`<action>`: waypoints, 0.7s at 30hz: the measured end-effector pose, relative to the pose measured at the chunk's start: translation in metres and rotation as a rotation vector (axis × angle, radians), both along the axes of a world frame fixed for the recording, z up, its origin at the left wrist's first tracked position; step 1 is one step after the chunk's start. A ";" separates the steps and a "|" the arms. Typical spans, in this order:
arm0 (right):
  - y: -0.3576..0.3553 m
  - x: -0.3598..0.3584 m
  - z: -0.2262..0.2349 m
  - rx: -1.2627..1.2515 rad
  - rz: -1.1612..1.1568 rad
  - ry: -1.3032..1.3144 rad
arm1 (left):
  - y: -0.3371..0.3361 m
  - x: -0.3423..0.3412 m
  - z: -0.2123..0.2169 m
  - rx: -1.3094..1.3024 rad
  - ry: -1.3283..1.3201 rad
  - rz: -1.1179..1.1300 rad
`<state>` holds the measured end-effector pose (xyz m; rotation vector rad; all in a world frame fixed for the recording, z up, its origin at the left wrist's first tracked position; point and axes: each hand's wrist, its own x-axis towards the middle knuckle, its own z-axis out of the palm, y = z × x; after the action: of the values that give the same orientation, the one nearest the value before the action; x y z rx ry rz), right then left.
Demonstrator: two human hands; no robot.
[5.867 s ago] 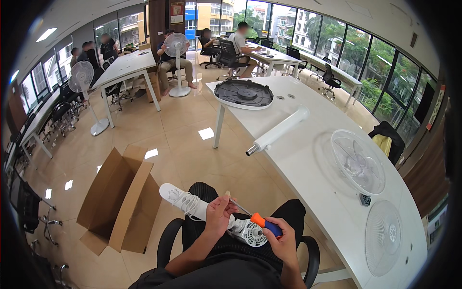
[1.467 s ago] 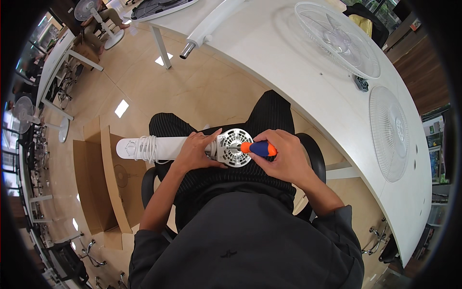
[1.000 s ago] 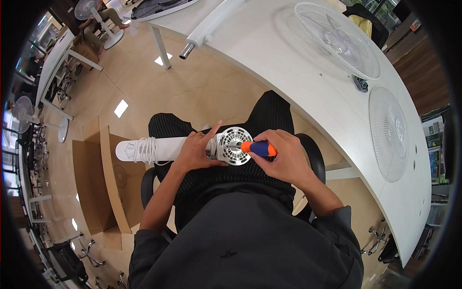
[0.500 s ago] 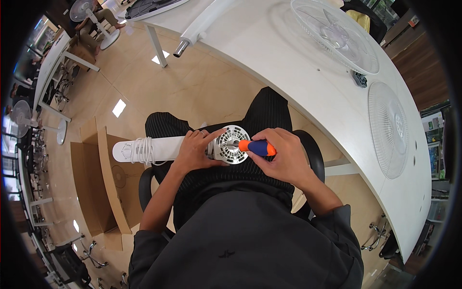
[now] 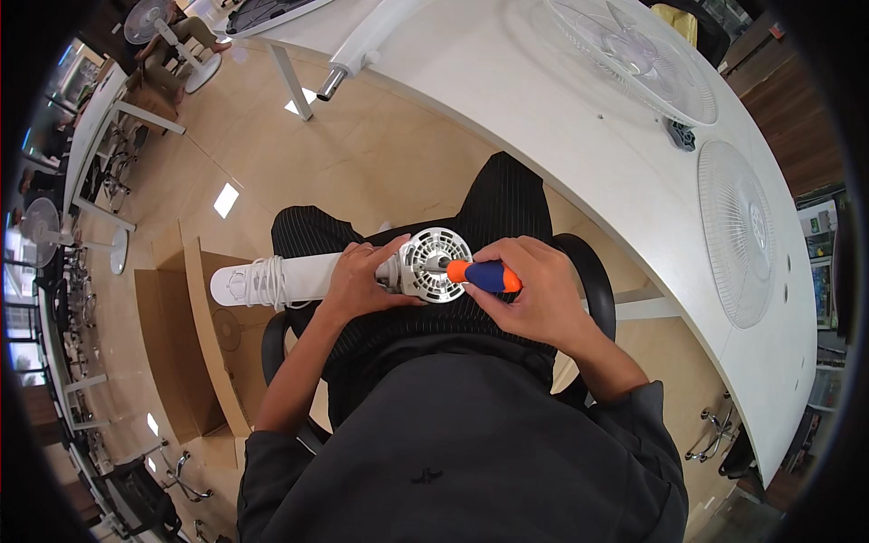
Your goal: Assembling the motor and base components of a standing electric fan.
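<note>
Across my lap lies a white fan body, its round slotted motor housing (image 5: 436,240) facing up and its long white column (image 5: 312,276) stretching left. A white power cord (image 5: 267,282) is wound round the column's far left part. My left hand (image 5: 360,281) is closed round the neck beside the housing, thumb and forefinger spread along its rim. In my right hand (image 5: 534,290) is an orange and blue screwdriver (image 5: 489,275), gripped by its handle. Its shaft points left over the middle of the housing; whether the tip sits in a screw I cannot tell.
A curved white table (image 5: 579,154) spans the right side, bearing a fan grille with blades (image 5: 634,54), another grille (image 5: 735,233), a dark knob-like part (image 5: 680,135) and a white pole (image 5: 367,45). An open cardboard box (image 5: 186,344) stands on the floor at left. Another person (image 5: 186,41) sits far left.
The motor housing has tipped and shifted slightly up in the picture. The screwdriver stays at its middle, and both hands keep their hold.
</note>
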<state>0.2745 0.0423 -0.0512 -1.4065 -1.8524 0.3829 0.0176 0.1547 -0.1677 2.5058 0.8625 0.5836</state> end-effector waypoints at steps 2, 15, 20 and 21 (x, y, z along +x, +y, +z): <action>0.000 0.000 0.000 0.016 -0.002 -0.008 | 0.000 0.001 -0.001 -0.007 -0.002 0.015; 0.001 -0.003 0.000 0.008 -0.005 -0.007 | -0.004 0.000 -0.002 0.037 0.042 0.030; 0.003 -0.004 -0.002 -0.007 0.013 -0.008 | -0.005 0.000 0.000 0.045 0.045 0.032; 0.002 -0.004 -0.003 -0.008 0.014 -0.009 | -0.005 0.000 0.000 0.041 0.040 0.030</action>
<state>0.2702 0.0448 -0.0538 -1.4034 -1.8705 0.3928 0.0176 0.1498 -0.1676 2.5534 0.9127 0.5682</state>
